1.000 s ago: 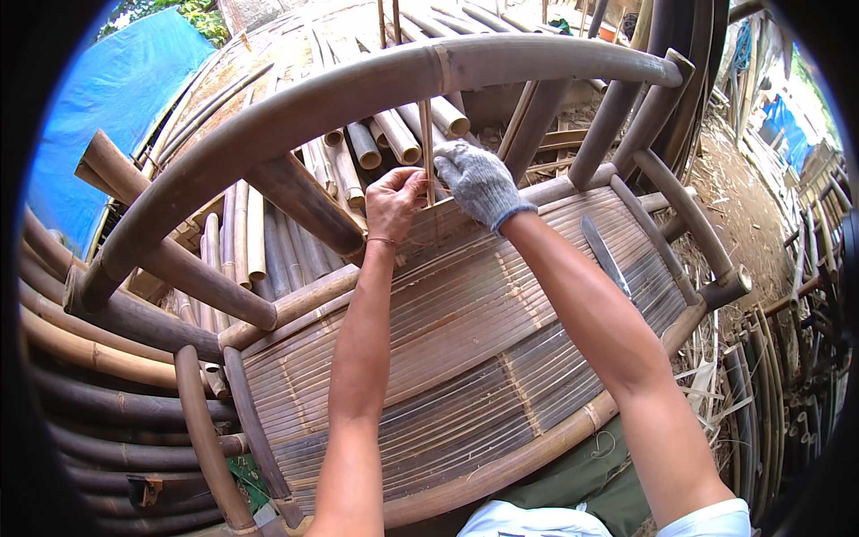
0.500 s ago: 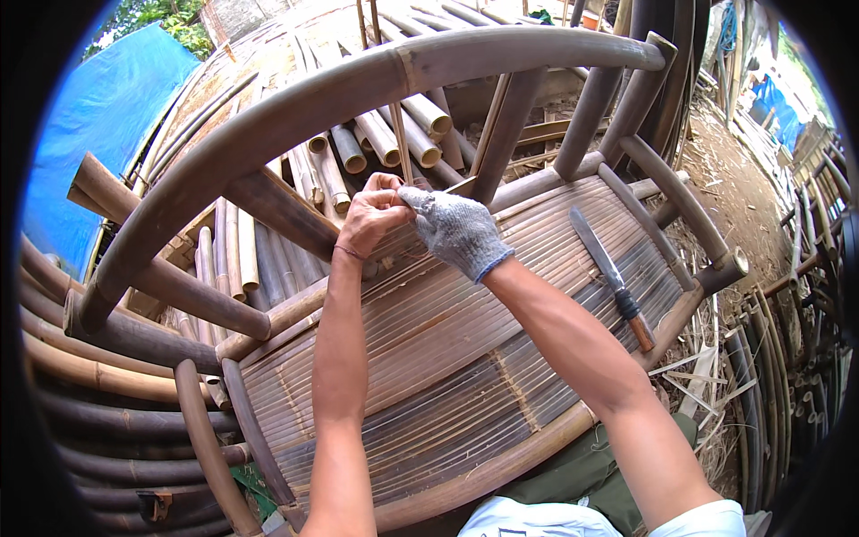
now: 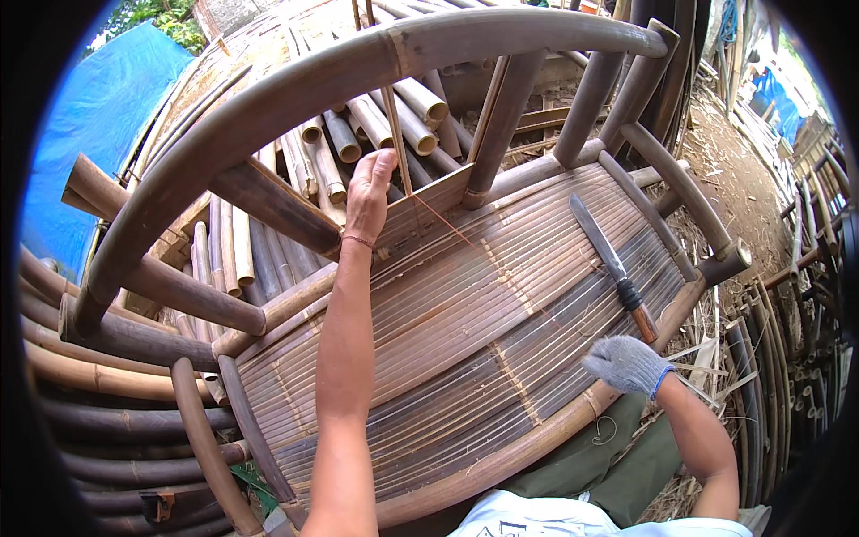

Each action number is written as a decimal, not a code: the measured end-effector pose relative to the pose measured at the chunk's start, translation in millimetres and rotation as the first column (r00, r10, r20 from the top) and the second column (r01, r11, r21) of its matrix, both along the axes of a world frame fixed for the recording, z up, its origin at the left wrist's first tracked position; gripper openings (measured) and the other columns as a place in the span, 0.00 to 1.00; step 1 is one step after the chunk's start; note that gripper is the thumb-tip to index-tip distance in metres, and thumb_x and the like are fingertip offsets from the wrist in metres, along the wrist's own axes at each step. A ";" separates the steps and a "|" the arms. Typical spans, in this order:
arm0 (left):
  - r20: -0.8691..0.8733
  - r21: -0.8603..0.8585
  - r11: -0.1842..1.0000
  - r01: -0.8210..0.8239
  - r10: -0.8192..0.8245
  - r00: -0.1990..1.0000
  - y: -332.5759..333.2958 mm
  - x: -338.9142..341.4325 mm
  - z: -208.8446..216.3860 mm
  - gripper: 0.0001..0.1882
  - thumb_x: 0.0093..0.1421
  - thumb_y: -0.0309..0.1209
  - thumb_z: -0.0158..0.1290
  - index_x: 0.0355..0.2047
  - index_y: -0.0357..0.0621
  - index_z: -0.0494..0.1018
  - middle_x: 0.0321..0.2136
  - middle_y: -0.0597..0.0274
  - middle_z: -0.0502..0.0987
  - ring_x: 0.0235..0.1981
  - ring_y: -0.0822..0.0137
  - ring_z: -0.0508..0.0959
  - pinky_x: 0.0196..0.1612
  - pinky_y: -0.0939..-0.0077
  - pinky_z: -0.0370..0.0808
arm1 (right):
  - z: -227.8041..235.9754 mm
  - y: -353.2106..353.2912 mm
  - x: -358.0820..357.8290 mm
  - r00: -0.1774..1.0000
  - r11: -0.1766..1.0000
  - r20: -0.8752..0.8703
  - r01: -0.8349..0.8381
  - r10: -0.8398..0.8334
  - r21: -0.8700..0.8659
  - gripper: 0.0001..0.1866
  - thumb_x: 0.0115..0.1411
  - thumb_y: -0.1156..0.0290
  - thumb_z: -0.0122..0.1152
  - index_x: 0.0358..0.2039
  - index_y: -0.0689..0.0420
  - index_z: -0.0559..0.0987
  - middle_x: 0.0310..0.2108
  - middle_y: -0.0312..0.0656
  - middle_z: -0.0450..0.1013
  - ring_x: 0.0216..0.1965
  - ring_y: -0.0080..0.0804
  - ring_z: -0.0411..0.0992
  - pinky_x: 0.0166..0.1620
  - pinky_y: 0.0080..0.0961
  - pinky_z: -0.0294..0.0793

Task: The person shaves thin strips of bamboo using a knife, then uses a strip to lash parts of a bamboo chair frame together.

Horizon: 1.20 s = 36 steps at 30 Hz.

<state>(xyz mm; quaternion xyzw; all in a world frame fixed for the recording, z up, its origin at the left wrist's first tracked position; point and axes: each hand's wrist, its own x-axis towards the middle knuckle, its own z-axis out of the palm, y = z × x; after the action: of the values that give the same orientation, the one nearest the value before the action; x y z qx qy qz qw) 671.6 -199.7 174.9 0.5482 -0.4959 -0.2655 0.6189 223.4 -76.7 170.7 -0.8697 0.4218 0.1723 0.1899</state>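
My bare left hand (image 3: 370,195) grips a thin upright bamboo strip (image 3: 395,134) at the back edge of a curved bamboo chair seat (image 3: 465,331) made of narrow slats. A thin reddish strand (image 3: 447,224) runs from that spot across the slats. My right hand (image 3: 626,364), in a grey knit glove, hovers closed over the seat's front right rim, just below the wooden handle of a long knife (image 3: 613,266) lying on the slats. The chair's thick arched back rail (image 3: 340,72) spans above my left hand.
Cut bamboo poles (image 3: 376,125) are stacked behind the chair. More dark curved bamboo frames (image 3: 98,376) lie at the left. A blue tarp (image 3: 89,125) covers the far left. Bamboo scraps and poles (image 3: 778,340) line the dirt ground at the right.
My gloved right hand has left the strip near my left hand and swung down to the seat's front right, beside the knife handle. My left hand stays on the strip.
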 end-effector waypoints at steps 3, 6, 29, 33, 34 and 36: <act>-0.016 0.041 0.983 0.181 -0.181 0.983 5.5 18.2 2.1 0.40 0.69 0.66 0.39 0.59 0.43 0.74 0.55 0.53 0.76 0.60 0.62 0.72 0.63 0.62 0.67 | 25.4 2.1 18.4 0.959 0.965 -0.113 0.252 -0.259 -0.068 0.25 0.64 0.57 0.58 0.56 0.60 0.73 0.43 0.57 0.78 0.45 0.50 0.78 0.48 0.42 0.78; -0.015 0.147 0.971 0.189 -0.189 0.982 9.4 29.0 4.2 0.47 0.67 0.72 0.30 0.56 0.42 0.77 0.52 0.54 0.80 0.56 0.60 0.76 0.61 0.61 0.70 | 32.1 -27.0 86.2 0.841 0.855 0.539 0.312 -0.045 -0.415 0.40 0.61 0.58 0.65 0.66 0.67 0.61 0.59 0.63 0.68 0.60 0.52 0.69 0.62 0.42 0.71; 0.539 0.185 0.974 0.131 -0.212 0.815 5.3 17.7 1.2 0.18 0.55 0.20 0.58 0.48 0.36 0.77 0.40 0.55 0.81 0.42 0.64 0.83 0.51 0.72 0.78 | 99.6 -117.5 135.1 -0.184 0.911 0.922 -0.308 -0.341 0.275 0.09 0.66 0.65 0.55 0.35 0.57 0.77 0.30 0.39 0.78 0.19 0.30 0.69 0.41 0.35 0.80; 0.606 0.138 0.975 0.177 -0.224 0.763 0.6 22.0 -1.0 0.19 0.54 0.19 0.58 0.48 0.36 0.76 0.40 0.56 0.78 0.42 0.63 0.83 0.49 0.70 0.79 | -1.3 -99.7 169.5 0.870 0.849 0.414 -0.010 0.268 -0.529 0.08 0.66 0.69 0.52 0.34 0.57 0.78 0.26 0.44 0.77 0.24 0.39 0.77 0.30 0.39 0.80; 0.620 0.140 0.972 0.188 -0.234 0.749 -3.4 21.8 -1.6 0.20 0.55 0.19 0.57 0.50 0.37 0.75 0.42 0.56 0.78 0.43 0.63 0.83 0.49 0.70 0.79 | -12.1 -67.2 187.9 0.832 0.893 0.472 -0.062 0.293 -0.446 0.08 0.66 0.69 0.52 0.33 0.57 0.78 0.26 0.45 0.78 0.26 0.41 0.78 0.30 0.40 0.80; 0.612 0.144 0.971 0.192 -0.240 0.753 1.9 16.8 -11.2 0.20 0.55 0.19 0.58 0.50 0.37 0.75 0.41 0.56 0.77 0.42 0.63 0.83 0.49 0.70 0.79 | -4.5 -28.0 228.0 0.681 0.889 0.624 -0.087 0.383 -0.450 0.09 0.65 0.69 0.52 0.30 0.56 0.77 0.26 0.48 0.78 0.28 0.45 0.80 0.28 0.41 0.80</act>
<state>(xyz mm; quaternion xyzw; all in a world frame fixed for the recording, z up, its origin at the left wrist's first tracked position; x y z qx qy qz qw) 688.4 -197.8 163.7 0.5659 -0.7230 -0.1558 0.3644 451.5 -104.6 166.2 -0.9365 0.2258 -0.2314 0.1362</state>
